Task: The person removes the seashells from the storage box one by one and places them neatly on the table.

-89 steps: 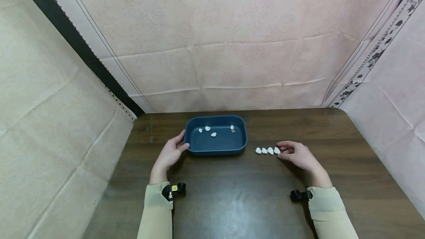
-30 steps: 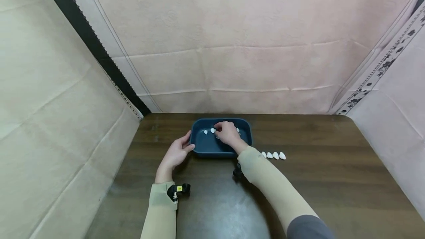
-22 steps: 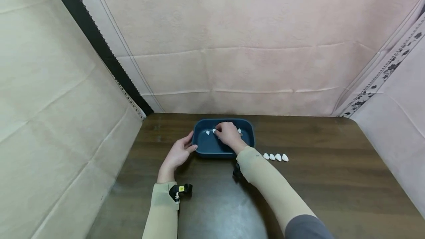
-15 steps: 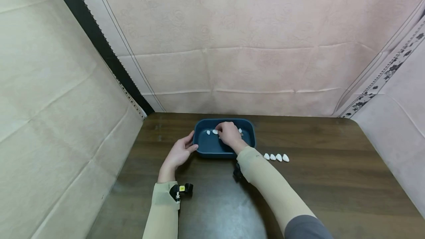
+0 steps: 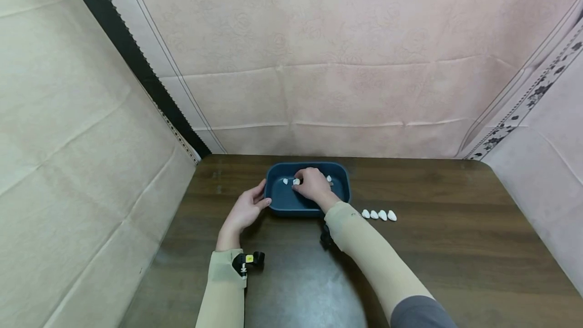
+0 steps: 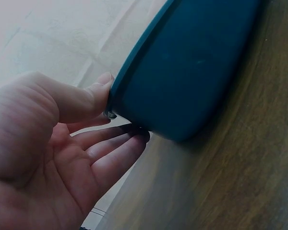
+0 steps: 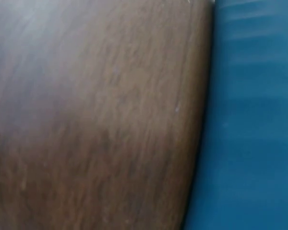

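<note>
A blue rectangular tray (image 5: 291,206) stands near the table's far edge. My left hand (image 5: 244,211) holds its left end; in the left wrist view the thumb (image 6: 84,101) is at the rim and the fingers lie along the outer wall. Inside the tray, my right hand (image 5: 314,186) pinches a small white pebble (image 5: 296,181) between thumb and forefinger. Another white pebble (image 5: 285,181) lies left of it, and one more pebble (image 5: 329,178) shows at the right. The right hand may hide others. The right wrist view shows only the tray's outer wall (image 7: 249,143) and wood.
Several white pebbles (image 5: 378,215) form a short row on the brown wooden table (image 5: 432,237), right of the tray. A small brownish piece (image 5: 331,184) lies in the tray's right part. Pale cloth (image 5: 346,95) hangs behind the table and at both sides.
From the right end of the pebble row, my right hand has come left into the tray. Over the last half second its fingertips have shifted around a pebble. My left hand stays on the tray.
</note>
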Demonstrator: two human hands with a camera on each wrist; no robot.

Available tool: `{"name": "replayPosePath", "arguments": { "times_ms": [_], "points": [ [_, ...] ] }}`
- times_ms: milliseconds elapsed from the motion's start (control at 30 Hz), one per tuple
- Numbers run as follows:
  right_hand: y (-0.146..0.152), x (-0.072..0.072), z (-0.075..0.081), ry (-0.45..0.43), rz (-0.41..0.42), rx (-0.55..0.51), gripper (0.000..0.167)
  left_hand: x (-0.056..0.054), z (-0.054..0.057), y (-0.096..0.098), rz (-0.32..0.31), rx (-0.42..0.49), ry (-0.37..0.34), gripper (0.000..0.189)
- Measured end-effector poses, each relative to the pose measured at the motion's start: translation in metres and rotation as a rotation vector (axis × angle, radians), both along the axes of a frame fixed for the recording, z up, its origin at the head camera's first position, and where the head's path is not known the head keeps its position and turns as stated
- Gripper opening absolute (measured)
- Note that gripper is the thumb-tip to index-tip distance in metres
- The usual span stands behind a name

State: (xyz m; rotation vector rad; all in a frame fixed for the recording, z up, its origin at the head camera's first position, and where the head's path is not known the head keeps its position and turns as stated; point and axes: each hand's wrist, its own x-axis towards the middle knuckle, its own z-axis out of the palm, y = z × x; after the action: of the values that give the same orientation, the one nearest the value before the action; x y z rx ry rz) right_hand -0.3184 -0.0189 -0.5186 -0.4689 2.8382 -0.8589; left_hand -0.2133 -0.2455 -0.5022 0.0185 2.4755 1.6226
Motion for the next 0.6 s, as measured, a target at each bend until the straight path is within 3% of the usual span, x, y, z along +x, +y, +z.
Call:
{"name": "replayPosePath", "arguments": {
  "times_ms": [600],
  "points": [
    [0.0019,0.0033,0.002,-0.068,-0.032,-0.11,0.03,0.0004,0.0007,0.0008,-0.001,0.01,0.004,0.064]
  ]
}}
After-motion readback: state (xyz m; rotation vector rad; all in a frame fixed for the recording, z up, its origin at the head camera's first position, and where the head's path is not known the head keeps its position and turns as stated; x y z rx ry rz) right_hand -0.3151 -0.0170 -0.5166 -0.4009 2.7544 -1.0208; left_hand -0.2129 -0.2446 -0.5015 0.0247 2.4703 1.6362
